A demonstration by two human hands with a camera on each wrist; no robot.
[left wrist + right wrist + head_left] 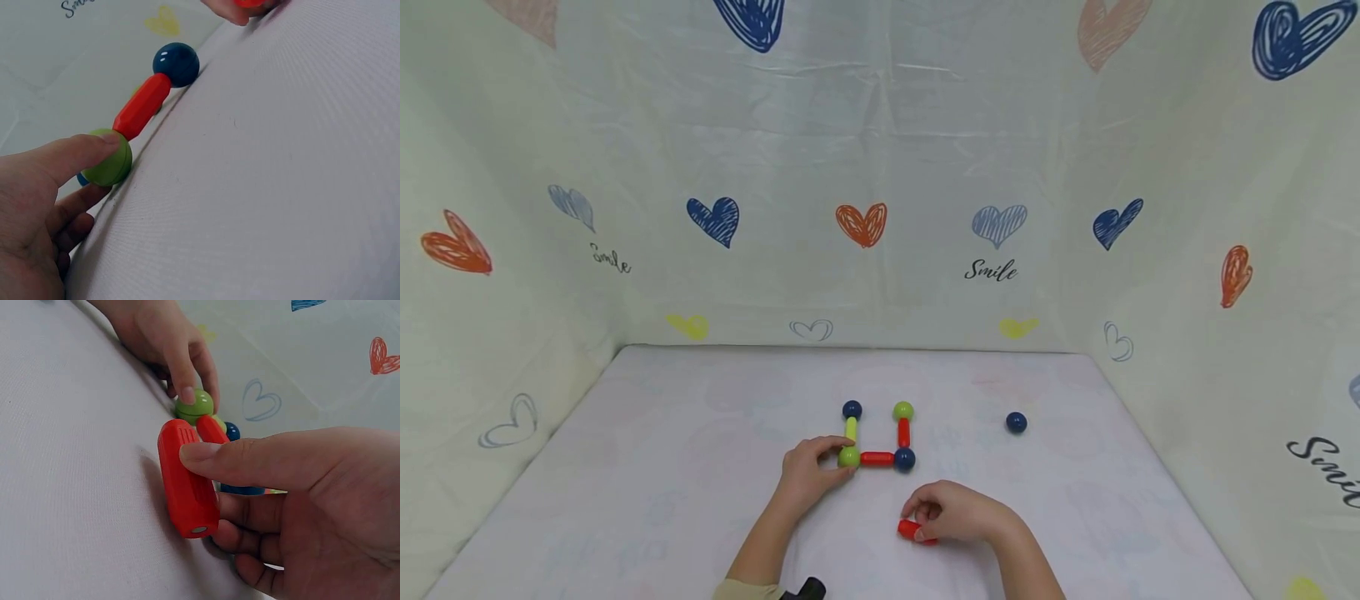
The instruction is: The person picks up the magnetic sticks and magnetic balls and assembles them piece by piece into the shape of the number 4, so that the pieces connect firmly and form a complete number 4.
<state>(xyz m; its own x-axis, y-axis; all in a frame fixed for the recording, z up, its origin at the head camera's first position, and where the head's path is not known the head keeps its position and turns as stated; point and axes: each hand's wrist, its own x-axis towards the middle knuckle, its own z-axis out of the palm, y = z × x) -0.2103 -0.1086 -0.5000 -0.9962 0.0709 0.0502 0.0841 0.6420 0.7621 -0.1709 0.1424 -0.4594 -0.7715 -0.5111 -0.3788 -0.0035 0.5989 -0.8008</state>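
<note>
With thumb and finger, my left hand (808,473) pinches a green ball (849,457) at the near left corner of a U-shaped magnetic build. From that ball a yellow-green rod (851,428) runs back to a dark blue ball (852,409). A red rod (877,459) joins it to another blue ball (905,459) on the right. From there a second red rod (904,432) leads to a green ball (903,410). Nearer the front, my right hand (961,512) holds a loose red rod (187,481) between thumb and fingers; a metal disc shows in its end.
A single dark blue ball (1017,422) lies on the white tabletop (662,467), right of the build. Cloth walls (925,292) printed with hearts enclose the back and sides. A black object (808,588) shows by the left sleeve at the bottom edge.
</note>
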